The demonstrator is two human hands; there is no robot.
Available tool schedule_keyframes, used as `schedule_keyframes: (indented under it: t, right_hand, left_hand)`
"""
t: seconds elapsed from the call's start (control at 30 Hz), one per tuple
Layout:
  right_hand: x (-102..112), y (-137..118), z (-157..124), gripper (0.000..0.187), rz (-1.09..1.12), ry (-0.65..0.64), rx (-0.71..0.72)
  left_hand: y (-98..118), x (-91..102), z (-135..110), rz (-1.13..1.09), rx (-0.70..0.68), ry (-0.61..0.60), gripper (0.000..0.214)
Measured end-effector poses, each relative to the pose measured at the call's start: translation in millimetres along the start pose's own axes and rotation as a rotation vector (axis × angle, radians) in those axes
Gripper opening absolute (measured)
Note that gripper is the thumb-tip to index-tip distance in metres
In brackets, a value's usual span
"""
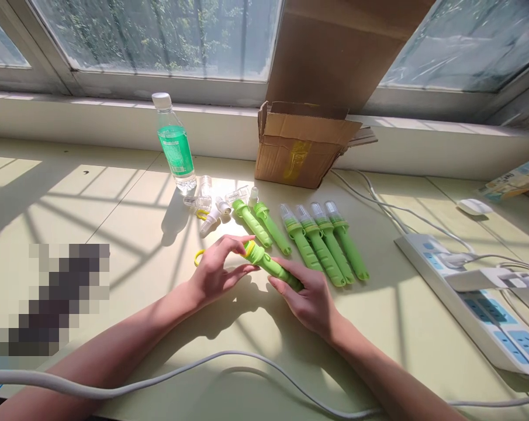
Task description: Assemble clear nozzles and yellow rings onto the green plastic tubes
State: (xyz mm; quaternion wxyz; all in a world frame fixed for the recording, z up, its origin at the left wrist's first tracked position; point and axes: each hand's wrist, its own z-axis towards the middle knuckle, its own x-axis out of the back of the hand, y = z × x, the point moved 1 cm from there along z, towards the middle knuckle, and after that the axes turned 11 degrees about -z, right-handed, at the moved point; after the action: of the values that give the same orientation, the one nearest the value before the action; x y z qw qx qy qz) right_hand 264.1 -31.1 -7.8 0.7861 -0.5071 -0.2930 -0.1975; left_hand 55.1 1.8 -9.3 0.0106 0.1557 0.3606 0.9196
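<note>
A green plastic handle (270, 266) with ridged grips, like the body of a small light stick, is tilted above the table between my hands. My right hand (310, 295) is closed around its lower end. At its threaded top, my left hand (218, 263) pinches a yellow ring (249, 248) between thumb and fingers. Another yellow ring (199, 257) shows just behind my left wrist. Beyond my hands lie two green handles without clear caps (252, 222). To their right is a row of several green sticks with clear caps (323, 242).
Loose clear caps (197, 203) and white inserts (210, 221) lie before a water bottle (175, 146). A cardboard box (299, 146) stands by the window. On the right sits a power strip (466, 298) with plugs. A grey cable (229, 354) crosses the front; a white mouse (473, 207) lies far right.
</note>
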Motion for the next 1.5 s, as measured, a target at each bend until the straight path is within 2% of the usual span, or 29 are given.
schedule_keyframes:
  t: [0.23, 0.47, 0.6, 0.93, 1.23, 1.5]
  right_hand:
    - [1.4, -1.8, 1.3, 0.030, 0.057, -0.020, -0.051]
    - [0.9, 1.0, 1.1, 0.030, 0.105, -0.063, -0.163]
    - [0.7, 2.4, 1.5, 0.032, 0.134, -0.079, -0.197]
    - [1.9, 3.1, 2.0, 0.034, 0.158, -0.094, -0.209]
    - [3.3, 3.4, 1.5, 0.033, 0.284, -0.172, -0.270]
    - [4.5, 2.9, 2.1, 0.036, 0.327, -0.238, -0.305]
  left_hand:
    - [-1.3, 0.2, -1.6, 0.029, -0.011, 0.021, 0.030]
    - [-3.8, -1.7, -2.1, 0.041, 0.007, 0.055, 0.035]
    - [-7.6, -3.2, -2.9, 0.012, 0.057, 0.015, 0.039]
    - [-4.3, -0.5, -3.4, 0.017, 0.046, 0.013, 0.026]
    - [-8.4, -1.7, -5.2, 0.014, 0.083, 0.074, 0.032]
    - [-4.4, -1.6, -2.5, 0.019, 0.038, 0.085, 0.030]
